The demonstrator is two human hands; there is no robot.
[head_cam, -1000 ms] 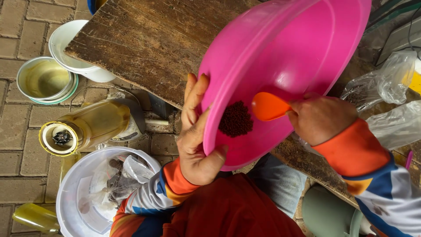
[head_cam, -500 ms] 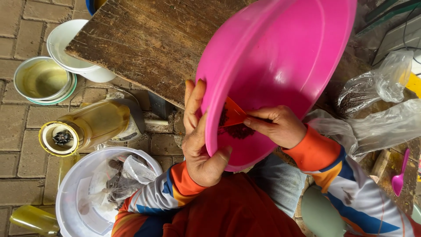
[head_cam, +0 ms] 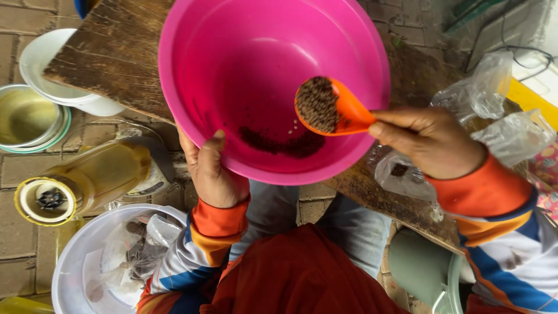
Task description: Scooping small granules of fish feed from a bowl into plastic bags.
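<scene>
Over the worn wooden board (head_cam: 110, 40) we are holding the big pink basin (head_cam: 256, 52) tilted toward us, its far side resting on the board, its near rim over our lap. Our left hand (head_cam: 212, 174) is gripping that near rim, thumb inside, fingers curled underneath out of sight. Our right hand (head_cam: 430, 142) is pinching the handle of the orange scoop (head_cam: 334, 107), fingers closed tight on it. The scoop is sitting level inside the basin, heaped with small dark seeds (head_cam: 317, 103); more of the same seeds (head_cam: 279, 144) are lying in the low part of the basin.

Judgement: we are mid-scooping, load lifted clear of the pile. Moving it anywhere is calling for a level wrist, since the heap is loose and would spill.

Around us: clear plastic bags (head_cam: 494, 110) are crowding just beside the right hand, closest obstacle. On the left an oil bottle (head_cam: 87, 180) is lying on its side, near a white bucket (head_cam: 70, 273) holding crumpled plastic, and stacked bowls (head_cam: 32, 116).
</scene>
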